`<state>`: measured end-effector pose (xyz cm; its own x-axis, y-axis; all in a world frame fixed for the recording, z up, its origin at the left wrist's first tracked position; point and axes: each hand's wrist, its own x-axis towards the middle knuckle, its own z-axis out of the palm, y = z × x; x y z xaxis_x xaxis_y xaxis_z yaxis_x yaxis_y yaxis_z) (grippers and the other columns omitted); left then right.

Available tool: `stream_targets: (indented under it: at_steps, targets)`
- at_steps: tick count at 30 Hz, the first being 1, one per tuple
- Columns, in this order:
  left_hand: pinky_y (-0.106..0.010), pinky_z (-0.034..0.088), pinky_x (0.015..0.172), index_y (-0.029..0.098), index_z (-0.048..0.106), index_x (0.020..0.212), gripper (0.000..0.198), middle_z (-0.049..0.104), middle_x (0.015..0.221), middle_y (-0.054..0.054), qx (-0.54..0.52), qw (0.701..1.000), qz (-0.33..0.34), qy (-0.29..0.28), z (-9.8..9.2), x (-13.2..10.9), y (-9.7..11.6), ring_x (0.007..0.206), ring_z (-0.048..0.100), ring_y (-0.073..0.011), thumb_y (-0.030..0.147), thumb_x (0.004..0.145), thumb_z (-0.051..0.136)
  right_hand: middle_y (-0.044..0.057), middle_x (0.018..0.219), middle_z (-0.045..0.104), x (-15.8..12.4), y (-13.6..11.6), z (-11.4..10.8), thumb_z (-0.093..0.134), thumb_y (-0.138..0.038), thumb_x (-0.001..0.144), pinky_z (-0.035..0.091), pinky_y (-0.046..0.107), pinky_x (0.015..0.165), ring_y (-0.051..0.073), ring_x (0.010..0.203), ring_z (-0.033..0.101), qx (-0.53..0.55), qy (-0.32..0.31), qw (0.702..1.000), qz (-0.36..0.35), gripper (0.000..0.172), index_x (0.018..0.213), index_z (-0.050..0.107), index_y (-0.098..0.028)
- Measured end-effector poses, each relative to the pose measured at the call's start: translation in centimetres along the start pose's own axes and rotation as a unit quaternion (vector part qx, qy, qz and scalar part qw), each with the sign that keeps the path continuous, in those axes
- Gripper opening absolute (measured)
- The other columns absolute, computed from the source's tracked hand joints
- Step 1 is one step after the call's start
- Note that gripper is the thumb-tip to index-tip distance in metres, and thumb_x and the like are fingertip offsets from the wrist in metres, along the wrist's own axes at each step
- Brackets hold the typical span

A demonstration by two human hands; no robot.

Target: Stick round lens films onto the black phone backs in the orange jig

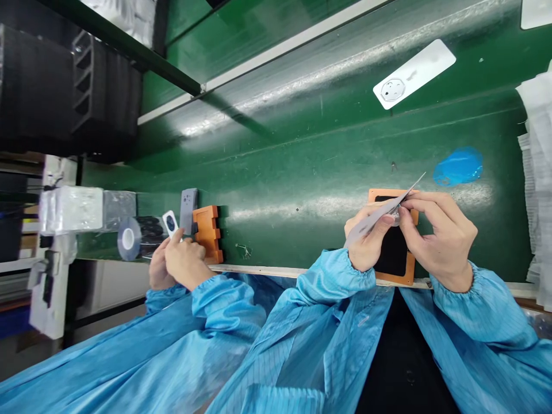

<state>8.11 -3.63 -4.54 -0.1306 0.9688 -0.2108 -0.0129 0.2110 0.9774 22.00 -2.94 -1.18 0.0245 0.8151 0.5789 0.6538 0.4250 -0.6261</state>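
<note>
Holding a grey sheet (379, 215) over an orange jig (393, 256).
Co-worker's hands (181, 261) sit far left beside a tape roll (128, 237); left hand (366, 241) and right hand (435, 236) each pinch the sheet, grip clamped, just above the jig at the surface's (302, 161) near edge.

A white card (414, 73) lies far right on the green belt (302, 149), with blue film (457, 165) nearer. At left stand an orange jig (208, 233), a tape roll (128, 238) and perhaps a grey phone back (188, 210).

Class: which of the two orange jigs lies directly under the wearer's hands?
The right-hand orange jig with the black centre; the other orange jig sits beside a co-worker's hands.
</note>
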Motion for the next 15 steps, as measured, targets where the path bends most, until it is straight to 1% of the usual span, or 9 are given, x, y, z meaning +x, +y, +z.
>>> stream_targets:
  at_steps: [2, 5, 7, 8, 10, 12, 13, 15]
  targets:
    - [-0.054, 0.061, 0.111, 0.036, 0.077, 0.107, 0.034, 0.08, 0.113, 0.002, 0.009, 0.999, 0.03, -0.02, 0.1, -0.3, 0.2, 0.132, 0.065, -0.034, 0.065, 0.091, 0.067, 0.006, 0.104, 0.077, 0.0, 0.0, 0.1, 0.068, -0.009, 0.088, 0.064, 0.033, 0.081, 0.022, 0.095, 0.076, 0.0, 0.001, 1.0, 0.003, 0.018, 0.099, 0.071, -0.024]
    - [-0.055, 0.06, 0.112, 0.039, 0.073, 0.118, 0.04, 0.078, 0.119, 0.003, 0.075, 0.99, 0.1, -0.058, 0.1, -0.5, 0.1, 0.134, 0.065, -0.0312, 0.068, 0.096, 0.057, 0.007, 0.104, 0.077, 0.0, -0.1, 0.1, 0.067, -0.01, 0.09, 0.064, 0.034, 0.078, 0.022, 0.093, 0.076, -0.001, 0.0, 1.0, 0.014, 0.017, 0.099, 0.071, -0.024]
    - [-0.054, 0.058, 0.113, 0.039, 0.071, 0.125, 0.045, 0.078, 0.116, 0.002, 0.12, 0.983, 0.121, -0.075, 0.1, -0.3, -0.1, 0.137, 0.063, -0.029, 0.069, 0.098, 0.052, 0.007, 0.104, 0.077, 0.0, -0.1, 0.2, 0.066, -0.011, 0.09, 0.064, 0.035, 0.077, 0.022, 0.093, 0.076, -0.006, 0.0, 1.0, 0.024, 0.016, 0.097, 0.07, -0.025]
    - [-0.052, 0.057, 0.113, 0.037, 0.07, 0.128, 0.05, 0.079, 0.116, 0.0, 0.132, 0.98, 0.124, -0.08, 0.1, -0.2, -0.2, 0.139, 0.061, -0.0283, 0.071, 0.097, 0.052, 0.007, 0.103, 0.077, 0.0, -0.2, 0.2, 0.065, -0.012, 0.091, 0.064, 0.035, 0.077, 0.022, 0.093, 0.076, -0.01, 0.002, 1.0, 0.029, 0.015, 0.097, 0.07, -0.025]
    - [-0.049, 0.053, 0.113, 0.029, 0.068, 0.131, 0.061, 0.078, 0.119, -0.006, 0.136, 0.979, 0.127, -0.083, 0.1, -0.2, -0.3, 0.141, 0.059, -0.0282, 0.075, 0.095, 0.051, 0.007, 0.102, 0.078, 0.0, -0.2, 0.3, 0.065, -0.013, 0.09, 0.064, 0.035, 0.078, 0.022, 0.092, 0.077, -0.016, 0.006, 0.999, 0.033, 0.014, 0.095, 0.07, -0.025]
    - [-0.049, 0.051, 0.113, 0.024, 0.069, 0.13, 0.066, 0.076, 0.124, -0.011, 0.126, 0.98, 0.134, -0.075, 0.1, -0.5, -0.3, 0.14, 0.06, -0.0296, 0.077, 0.096, 0.05, 0.007, 0.102, 0.078, 0.0, -0.1, 0.4, 0.064, -0.013, 0.09, 0.064, 0.035, 0.079, 0.022, 0.092, 0.077, -0.021, 0.011, 0.999, 0.037, 0.013, 0.094, 0.069, -0.024]
    - [-0.05, 0.052, 0.113, 0.023, 0.07, 0.129, 0.064, 0.076, 0.126, -0.011, 0.122, 0.981, 0.136, -0.067, 0.1, -0.8, -0.2, 0.138, 0.062, -0.0302, 0.075, 0.097, 0.05, 0.007, 0.102, 0.078, 0.0, -0.1, 0.5, 0.064, -0.013, 0.09, 0.064, 0.035, 0.079, 0.022, 0.093, 0.077, -0.024, 0.014, 0.999, 0.039, 0.012, 0.093, 0.069, -0.024]
    - [-0.051, 0.056, 0.111, 0.026, 0.071, 0.13, 0.052, 0.075, 0.13, -0.009, 0.105, 0.981, 0.151, -0.054, 0.2, -1.3, 0.1, 0.131, 0.067, -0.0301, 0.065, 0.1, 0.053, 0.007, 0.102, 0.078, 0.0, -0.1, 0.7, 0.065, -0.013, 0.09, 0.064, 0.035, 0.079, 0.022, 0.093, 0.076, -0.028, 0.021, 0.998, 0.046, 0.012, 0.092, 0.069, -0.024]
